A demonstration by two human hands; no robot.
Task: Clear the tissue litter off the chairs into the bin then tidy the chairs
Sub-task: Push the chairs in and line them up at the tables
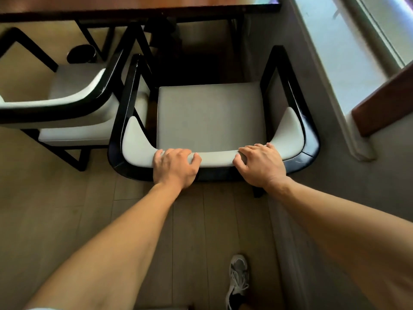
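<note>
A black-framed chair with a pale grey seat stands in front of me, facing the dark wooden table. My left hand grips the left part of its curved padded backrest. My right hand grips the right part of the same backrest. The seat is bare, with no tissue on it. A second matching chair stands to the left, angled, its visible seat also bare. A round black bin sits on the floor under the table at the left.
A wall and window sill run along the right side, close to the chair's right arm. A brown wooden ledge juts in at the right. My shoe is on the wooden floor behind the chair.
</note>
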